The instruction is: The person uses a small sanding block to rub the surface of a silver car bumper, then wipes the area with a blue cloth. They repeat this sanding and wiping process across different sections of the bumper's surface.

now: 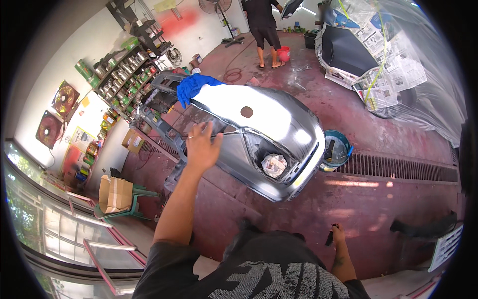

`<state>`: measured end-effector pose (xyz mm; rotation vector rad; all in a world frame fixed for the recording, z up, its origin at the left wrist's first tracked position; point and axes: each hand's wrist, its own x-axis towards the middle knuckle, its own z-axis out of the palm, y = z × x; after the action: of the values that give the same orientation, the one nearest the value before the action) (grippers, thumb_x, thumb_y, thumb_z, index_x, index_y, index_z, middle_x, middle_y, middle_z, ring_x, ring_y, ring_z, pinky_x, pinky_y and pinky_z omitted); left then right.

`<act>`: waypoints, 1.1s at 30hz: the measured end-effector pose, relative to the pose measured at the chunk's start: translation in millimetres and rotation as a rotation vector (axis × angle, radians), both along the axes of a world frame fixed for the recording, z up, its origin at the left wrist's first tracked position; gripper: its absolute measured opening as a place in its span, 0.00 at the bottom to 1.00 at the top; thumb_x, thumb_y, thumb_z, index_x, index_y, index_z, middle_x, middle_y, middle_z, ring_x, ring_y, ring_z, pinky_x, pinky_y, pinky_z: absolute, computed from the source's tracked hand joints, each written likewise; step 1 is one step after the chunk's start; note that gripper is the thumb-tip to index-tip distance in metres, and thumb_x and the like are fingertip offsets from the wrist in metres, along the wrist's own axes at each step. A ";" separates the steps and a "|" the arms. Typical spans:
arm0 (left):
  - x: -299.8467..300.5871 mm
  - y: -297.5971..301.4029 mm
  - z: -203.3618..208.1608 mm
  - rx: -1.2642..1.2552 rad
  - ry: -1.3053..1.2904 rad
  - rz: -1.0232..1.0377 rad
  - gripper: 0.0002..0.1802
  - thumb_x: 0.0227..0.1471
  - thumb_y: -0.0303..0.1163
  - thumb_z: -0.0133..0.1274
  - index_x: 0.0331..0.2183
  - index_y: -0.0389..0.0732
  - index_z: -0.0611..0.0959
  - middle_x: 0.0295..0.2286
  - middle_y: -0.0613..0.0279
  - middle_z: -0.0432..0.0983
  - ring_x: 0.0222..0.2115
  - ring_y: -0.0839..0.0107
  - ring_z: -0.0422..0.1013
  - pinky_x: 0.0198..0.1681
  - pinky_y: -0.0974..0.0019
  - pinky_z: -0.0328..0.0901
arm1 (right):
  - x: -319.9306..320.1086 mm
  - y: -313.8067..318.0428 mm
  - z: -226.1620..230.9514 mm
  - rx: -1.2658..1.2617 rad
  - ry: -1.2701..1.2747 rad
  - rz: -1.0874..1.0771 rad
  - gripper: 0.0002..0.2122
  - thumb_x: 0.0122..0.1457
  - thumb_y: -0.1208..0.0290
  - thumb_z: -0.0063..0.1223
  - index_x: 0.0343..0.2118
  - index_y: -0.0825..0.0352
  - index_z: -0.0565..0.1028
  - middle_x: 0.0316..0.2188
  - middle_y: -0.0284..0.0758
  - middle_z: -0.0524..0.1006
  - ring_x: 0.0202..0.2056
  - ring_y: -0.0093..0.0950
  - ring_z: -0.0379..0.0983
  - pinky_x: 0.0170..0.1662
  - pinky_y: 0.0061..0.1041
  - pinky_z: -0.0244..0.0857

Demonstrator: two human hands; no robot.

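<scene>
One grey panel (234, 114), one blue cloth (199, 86)

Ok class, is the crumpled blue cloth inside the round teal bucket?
No, the crumpled blue cloth lies on the grey car body panel, apart from the bucket.

At ten o'clock, a rack (118, 66) is crammed with cans (122, 74); just below, two square fans (65, 97) are mounted on the wall (37, 94). Over to eight, a cardboard box (112, 195) is propped on a green chair (142, 191)! Just past twelve, a dark panel (290, 8) is held by a co-worker (261, 20), a red bucket (284, 54) set alongside. And at two, a vehicle (348, 52) is swathed in newspaper (406, 71) and plastic (440, 94)!
</scene>
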<state>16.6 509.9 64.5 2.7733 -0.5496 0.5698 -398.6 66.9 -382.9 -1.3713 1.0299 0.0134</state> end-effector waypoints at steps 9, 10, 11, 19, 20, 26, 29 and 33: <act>41.3 -72.3 -50.7 0.022 0.263 0.101 0.59 0.69 0.66 0.52 0.78 0.27 0.58 0.80 0.32 0.41 0.81 0.34 0.31 0.77 0.20 0.29 | -85.3 92.9 30.1 -0.058 0.313 -0.219 0.12 0.62 0.71 0.55 0.47 0.64 0.80 0.38 0.33 0.80 0.39 0.28 0.79 0.42 0.30 0.72; 39.2 -70.4 -50.5 0.022 0.267 0.073 0.59 0.68 0.67 0.53 0.77 0.27 0.59 0.80 0.31 0.41 0.81 0.34 0.30 0.77 0.20 0.28 | -102.0 103.5 14.9 -0.060 0.354 -0.244 0.12 0.62 0.70 0.55 0.48 0.63 0.81 0.39 0.34 0.81 0.41 0.29 0.80 0.40 0.32 0.73; 37.9 -67.2 -48.8 0.022 0.267 0.043 0.60 0.67 0.67 0.54 0.77 0.26 0.59 0.79 0.30 0.40 0.81 0.33 0.29 0.77 0.20 0.28 | -109.5 112.2 7.2 -0.061 0.391 -0.272 0.13 0.62 0.69 0.55 0.48 0.62 0.81 0.40 0.34 0.81 0.42 0.29 0.81 0.38 0.33 0.74; 83.8 44.8 46.3 -0.201 0.057 -0.399 0.41 0.60 0.56 0.70 0.68 0.47 0.82 0.74 0.28 0.58 0.77 0.29 0.49 0.76 0.30 0.50 | -29.4 211.5 58.9 -0.407 0.269 -0.460 0.33 0.54 0.70 0.75 0.63 0.67 0.72 0.59 0.48 0.79 0.58 0.41 0.80 0.60 0.41 0.75; 123.9 59.3 66.6 -0.248 -0.047 -0.369 0.42 0.56 0.52 0.76 0.67 0.49 0.83 0.71 0.27 0.64 0.75 0.32 0.57 0.75 0.39 0.58 | -26.9 210.8 64.5 -0.530 0.278 -0.451 0.34 0.53 0.67 0.78 0.62 0.68 0.73 0.58 0.49 0.79 0.57 0.41 0.80 0.60 0.42 0.75; 303.2 72.7 104.0 -0.124 -0.098 -0.562 0.47 0.48 0.54 0.80 0.67 0.52 0.83 0.68 0.38 0.72 0.68 0.41 0.70 0.71 0.45 0.65 | 73.4 208.2 148.6 -0.677 0.033 -0.367 0.32 0.58 0.63 0.82 0.58 0.73 0.75 0.46 0.41 0.84 0.47 0.31 0.82 0.54 0.34 0.76; 327.0 56.4 106.6 0.012 0.319 -0.682 0.44 0.48 0.52 0.80 0.65 0.51 0.84 0.59 0.47 0.82 0.60 0.50 0.78 0.63 0.50 0.71 | 115.7 207.2 200.1 -0.717 -0.123 -0.361 0.25 0.65 0.68 0.76 0.58 0.72 0.75 0.45 0.37 0.83 0.44 0.25 0.79 0.50 0.28 0.75; 330.8 44.5 86.8 -0.024 0.245 -0.694 0.29 0.50 0.46 0.77 0.51 0.44 0.89 0.43 0.55 0.88 0.42 0.57 0.83 0.48 0.54 0.75 | 153.2 210.1 256.7 -0.730 -0.312 -0.424 0.23 0.69 0.67 0.72 0.60 0.72 0.75 0.46 0.35 0.82 0.44 0.22 0.77 0.50 0.25 0.73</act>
<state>347.4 554.3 151.4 2.3437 -1.3334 0.0750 -245.4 277.0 -126.2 -1.6927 1.0812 -0.9423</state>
